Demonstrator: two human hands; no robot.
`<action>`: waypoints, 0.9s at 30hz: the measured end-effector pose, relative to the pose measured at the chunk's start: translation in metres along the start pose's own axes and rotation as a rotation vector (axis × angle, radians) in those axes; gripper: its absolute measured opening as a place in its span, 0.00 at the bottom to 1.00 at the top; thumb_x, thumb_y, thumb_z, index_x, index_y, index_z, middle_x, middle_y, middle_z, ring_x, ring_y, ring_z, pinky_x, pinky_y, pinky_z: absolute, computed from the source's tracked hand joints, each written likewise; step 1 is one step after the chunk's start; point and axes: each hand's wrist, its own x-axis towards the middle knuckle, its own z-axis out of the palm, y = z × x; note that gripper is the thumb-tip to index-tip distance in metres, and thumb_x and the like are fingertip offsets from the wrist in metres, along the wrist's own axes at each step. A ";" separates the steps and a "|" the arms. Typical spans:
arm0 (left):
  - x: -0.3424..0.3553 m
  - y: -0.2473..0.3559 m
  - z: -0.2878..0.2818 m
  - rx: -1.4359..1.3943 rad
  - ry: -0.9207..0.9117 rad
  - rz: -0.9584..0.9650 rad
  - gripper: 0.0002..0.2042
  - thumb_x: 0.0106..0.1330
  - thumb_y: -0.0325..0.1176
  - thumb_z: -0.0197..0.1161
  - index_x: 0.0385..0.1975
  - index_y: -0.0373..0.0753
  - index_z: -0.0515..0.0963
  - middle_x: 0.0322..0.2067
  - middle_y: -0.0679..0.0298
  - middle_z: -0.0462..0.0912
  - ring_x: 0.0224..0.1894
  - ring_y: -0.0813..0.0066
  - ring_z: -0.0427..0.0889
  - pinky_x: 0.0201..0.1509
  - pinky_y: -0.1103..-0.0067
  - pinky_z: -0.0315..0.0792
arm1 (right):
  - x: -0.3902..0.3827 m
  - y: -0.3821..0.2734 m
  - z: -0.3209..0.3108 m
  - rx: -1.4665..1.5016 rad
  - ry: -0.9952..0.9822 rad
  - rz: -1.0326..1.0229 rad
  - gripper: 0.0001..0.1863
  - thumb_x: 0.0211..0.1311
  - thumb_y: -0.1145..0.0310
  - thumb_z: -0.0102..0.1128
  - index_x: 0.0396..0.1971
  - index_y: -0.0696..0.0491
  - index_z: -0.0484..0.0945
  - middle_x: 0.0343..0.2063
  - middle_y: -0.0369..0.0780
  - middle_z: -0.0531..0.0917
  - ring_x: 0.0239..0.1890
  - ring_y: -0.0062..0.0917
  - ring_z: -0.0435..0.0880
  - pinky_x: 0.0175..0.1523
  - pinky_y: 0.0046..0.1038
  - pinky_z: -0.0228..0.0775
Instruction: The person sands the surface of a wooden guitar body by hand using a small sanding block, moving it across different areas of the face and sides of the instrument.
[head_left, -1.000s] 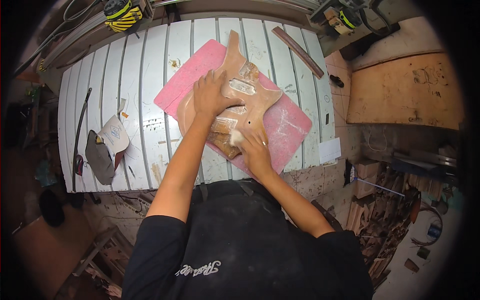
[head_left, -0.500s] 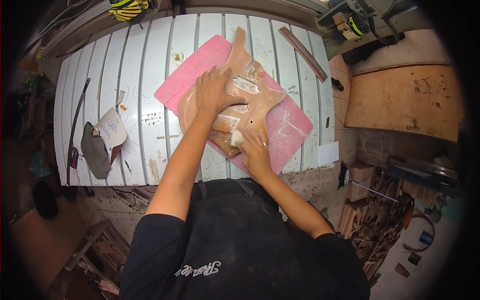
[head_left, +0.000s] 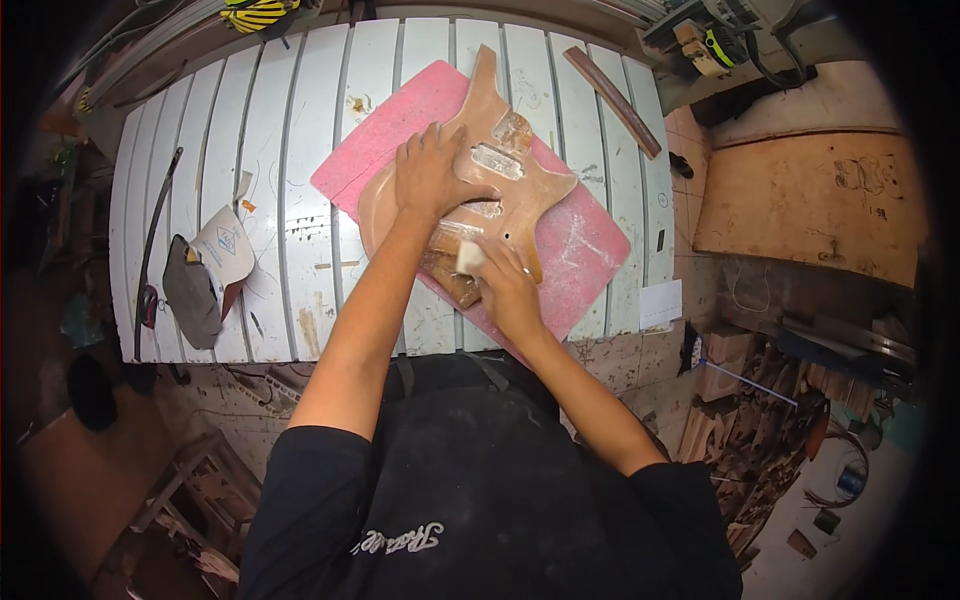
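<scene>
An unpainted wooden electric guitar body (head_left: 541, 187) with routed cavities lies flat on a pink mat (head_left: 585, 250). My left hand (head_left: 430, 178) rests on its upper left part, palm down, the fingers stretched out and the thumb pointing right. Between the fingers of my right hand (head_left: 509, 290) is a small off-white block (head_left: 468, 257), pressed to the near end of the body, just below a rectangular cavity. The block's right part is hidden by my fingers. Pale dust marks the mat and the cavities.
Beneath the mat is a white slatted table (head_left: 270, 200). At its left lie a grey and white folded item (head_left: 205, 280) and a thin black rod (head_left: 160, 240). A dark wooden strip (head_left: 613, 103) lies at the far right, a white paper (head_left: 660, 305) at the right edge.
My right hand and the block have shifted slightly away from me and to the left over the guitar body. My left hand stays on the same place on the wood.
</scene>
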 end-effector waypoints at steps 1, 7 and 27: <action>0.000 0.001 -0.001 0.001 0.003 -0.005 0.60 0.35 0.74 0.81 0.73 0.48 0.75 0.72 0.48 0.71 0.71 0.46 0.71 0.74 0.54 0.63 | -0.010 0.003 -0.007 0.069 -0.017 0.001 0.08 0.60 0.76 0.66 0.39 0.56 0.86 0.62 0.48 0.84 0.68 0.47 0.78 0.75 0.53 0.65; 0.004 0.004 -0.002 0.013 -0.032 -0.008 0.60 0.33 0.74 0.81 0.73 0.51 0.76 0.73 0.50 0.71 0.72 0.48 0.70 0.76 0.56 0.61 | 0.007 0.000 0.007 0.045 0.034 0.002 0.06 0.61 0.77 0.69 0.38 0.55 0.86 0.64 0.48 0.83 0.69 0.49 0.79 0.75 0.56 0.63; 0.004 0.004 -0.002 -0.025 0.006 0.009 0.59 0.35 0.73 0.81 0.72 0.48 0.76 0.72 0.46 0.72 0.70 0.42 0.72 0.74 0.53 0.63 | 0.006 0.006 0.006 0.061 0.044 0.023 0.04 0.62 0.74 0.69 0.36 0.54 0.88 0.65 0.47 0.84 0.69 0.46 0.79 0.74 0.57 0.64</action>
